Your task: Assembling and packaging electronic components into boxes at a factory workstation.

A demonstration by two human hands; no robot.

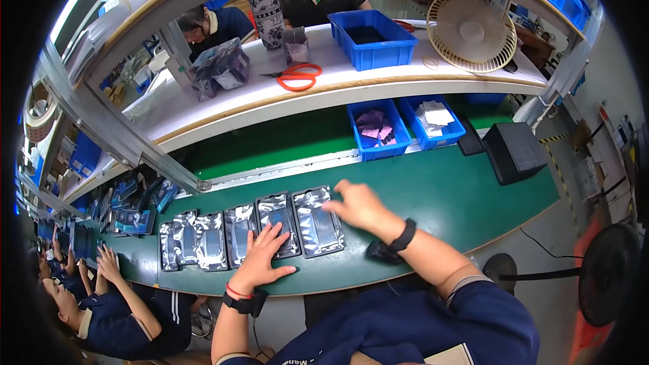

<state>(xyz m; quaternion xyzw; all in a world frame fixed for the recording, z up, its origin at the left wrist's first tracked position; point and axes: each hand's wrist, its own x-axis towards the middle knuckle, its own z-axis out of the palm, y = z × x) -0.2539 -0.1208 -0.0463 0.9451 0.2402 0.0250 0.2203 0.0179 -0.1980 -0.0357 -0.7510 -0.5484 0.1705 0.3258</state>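
Observation:
Several clear-fronted pouches with black edges lie side by side on the green worktable. My left hand (pixel 261 257) rests with fingers spread over the lower part of one pouch (pixel 273 205), second from the right end of the row. Nothing is gripped in it. At the right end lies a larger-looking pouch (pixel 312 233), flat and shiny. My right hand (pixel 362 207) is at its upper right edge, thumb and forefinger apart; whether the fingertips touch the pouch is hard to tell. Further left in the row is another pouch (pixel 211 243).
Behind the row stand a blue bin (pixel 380 152) with purple pieces and another blue bin (pixel 438 140) with white papers. A black box (pixel 515 153) sits at the right. Overhead, a shelf holds orange-handled scissors (pixel 297 78) and a fan (pixel 472 30). Co-workers sit left and opposite.

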